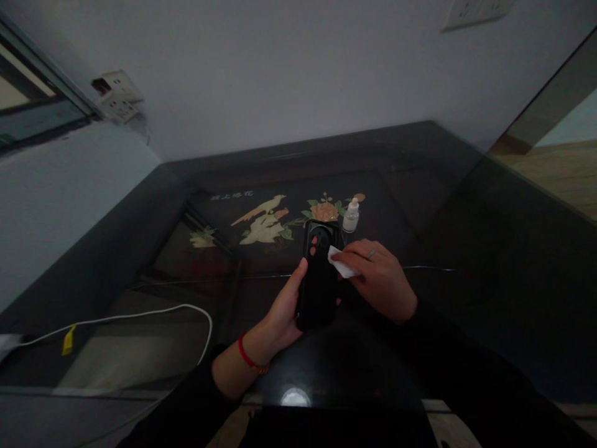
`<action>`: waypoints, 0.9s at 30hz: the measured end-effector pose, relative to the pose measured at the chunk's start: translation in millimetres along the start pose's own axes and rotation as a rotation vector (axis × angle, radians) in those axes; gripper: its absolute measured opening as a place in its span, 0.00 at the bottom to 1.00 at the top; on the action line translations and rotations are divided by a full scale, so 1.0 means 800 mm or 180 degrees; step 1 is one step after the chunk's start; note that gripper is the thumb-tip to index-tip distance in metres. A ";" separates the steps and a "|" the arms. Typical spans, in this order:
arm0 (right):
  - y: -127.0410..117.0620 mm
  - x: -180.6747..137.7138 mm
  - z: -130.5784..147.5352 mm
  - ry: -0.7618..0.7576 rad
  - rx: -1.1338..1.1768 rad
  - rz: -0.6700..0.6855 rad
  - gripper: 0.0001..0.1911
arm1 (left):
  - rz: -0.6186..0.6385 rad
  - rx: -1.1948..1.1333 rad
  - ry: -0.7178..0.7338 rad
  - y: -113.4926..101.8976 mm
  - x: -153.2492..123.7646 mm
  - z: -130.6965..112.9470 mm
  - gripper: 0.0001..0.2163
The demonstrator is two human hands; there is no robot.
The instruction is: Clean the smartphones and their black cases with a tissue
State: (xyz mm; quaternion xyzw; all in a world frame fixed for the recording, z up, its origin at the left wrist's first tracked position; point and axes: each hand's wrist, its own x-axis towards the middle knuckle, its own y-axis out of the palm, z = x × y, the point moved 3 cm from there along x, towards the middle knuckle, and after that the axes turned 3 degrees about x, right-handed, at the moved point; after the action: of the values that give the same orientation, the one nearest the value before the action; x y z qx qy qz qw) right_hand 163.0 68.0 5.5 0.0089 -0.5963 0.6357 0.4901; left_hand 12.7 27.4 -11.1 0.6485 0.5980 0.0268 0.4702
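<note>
A black smartphone (pixel 319 292) stands tilted above the dark table, its camera side facing me. My left hand (pixel 284 308) is wrapped round it, the thumb along the left edge and fingertips just showing at the right edge. Between the fingers of my right hand (pixel 380 277) is a folded white wipe (pixel 342 264), held at the phone's upper right beside the camera area. Whether the wipe presses on the phone I cannot tell. Just beyond the phone, a small clear bottle (pixel 351 216) with a white top stands upright on the table.
The glossy dark table (pixel 457 323) has a bird-and-flower picture (pixel 263 224) on its top. A white cable (pixel 140 314) with a yellow tag (pixel 68 340) curves across the left side. Wall sockets (pixel 119 93) sit at the back left, and a pale wall (pixel 280 81) rises behind.
</note>
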 end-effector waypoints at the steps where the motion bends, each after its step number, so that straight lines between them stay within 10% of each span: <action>1: 0.000 0.000 0.003 -0.0088 0.0092 0.0101 0.11 | -0.0004 0.0003 0.0010 0.000 0.000 0.000 0.18; 27: 0.000 0.003 0.009 -0.0053 0.0417 0.1037 0.10 | 0.0014 -0.0002 -0.0173 -0.005 0.004 0.000 0.23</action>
State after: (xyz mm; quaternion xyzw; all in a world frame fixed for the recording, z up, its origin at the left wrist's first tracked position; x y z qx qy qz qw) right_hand 157.4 64.1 8.8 -0.0507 -0.5513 0.7441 0.3739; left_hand 10.9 29.6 -15.5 0.6501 0.5836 0.0104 0.4864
